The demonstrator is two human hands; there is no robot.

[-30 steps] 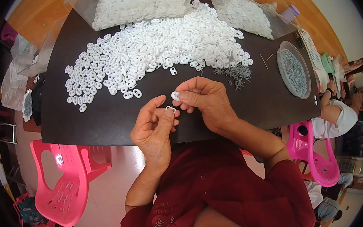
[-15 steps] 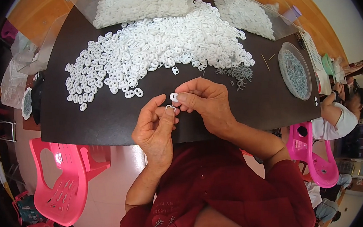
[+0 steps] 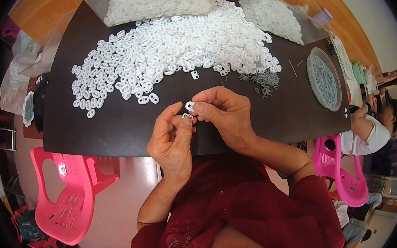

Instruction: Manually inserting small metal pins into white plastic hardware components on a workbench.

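My left hand (image 3: 172, 137) pinches a small white plastic piece (image 3: 187, 117) between thumb and fingers, near the table's front edge. Just above it, my right hand (image 3: 226, 115) grips a white oval two-hole plastic piece (image 3: 189, 106) by one end; its other end is under my thumb. The two pieces are very close, and I cannot tell whether they touch. Beyond my hands spreads a large heap of similar white oval pieces (image 3: 169, 47). One squarish white piece (image 3: 195, 75) lies alone before the heap. Small grey pins (image 3: 266, 82) are scattered at the heap's right end.
Clear plastic bins of white pieces (image 3: 156, 6) (image 3: 272, 18) stand at the back. A round clear tub of grey pins (image 3: 323, 84) is at right, near two thin sticks (image 3: 293, 69). Pink chairs (image 3: 69, 195) (image 3: 340, 173) flank me. Another person (image 3: 371, 126) sits at far right.
My hands keep the same pinch on the two white pieces, with only a very slight shift. The whole view has moved a little; the things on the table have not visibly moved.
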